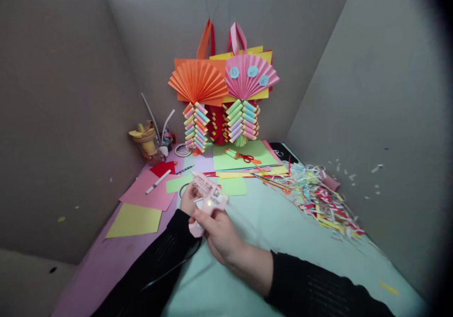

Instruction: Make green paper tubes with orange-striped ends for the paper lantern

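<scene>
A small pink glue gun [208,201] is held over the pale green sheet [269,222] near the table's middle. My right hand [221,234] is wrapped round its handle from below, fingers closed. My left hand [187,199] is at the gun's left side, touching its nozzle end; most of its fingers are hidden behind the gun. A black cord [177,265] runs back from the gun between my black sleeves.
Two folded paper fan lanterns, orange [198,88] and pink [249,83], stand at the back corner. Coloured sheets, a marker [158,181] and orange scissors [249,159] lie around. A heap of paper strips [318,196] is at the right. Grey partition walls enclose the table.
</scene>
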